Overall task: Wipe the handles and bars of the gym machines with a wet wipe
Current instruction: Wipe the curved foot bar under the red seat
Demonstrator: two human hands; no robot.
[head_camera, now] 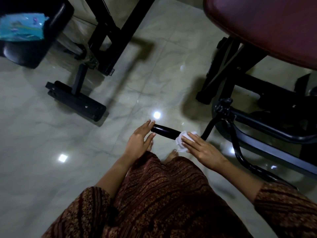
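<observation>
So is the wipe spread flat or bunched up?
Bunched up: the wipe shows crumpled folds against the handle under the right hand.

readable text: nothing is resolving anywhere in view
blue wipes packet: print is smearing into coloured blobs under motion blur, so no letters, brand or numbers are coming through
black machine frame: surface is showing too dark to read

One crumpled white wet wipe, one black cylindrical handle and one blue plastic packet are in view. There is one maroon padded seat, and two hands: left hand, right hand.
</observation>
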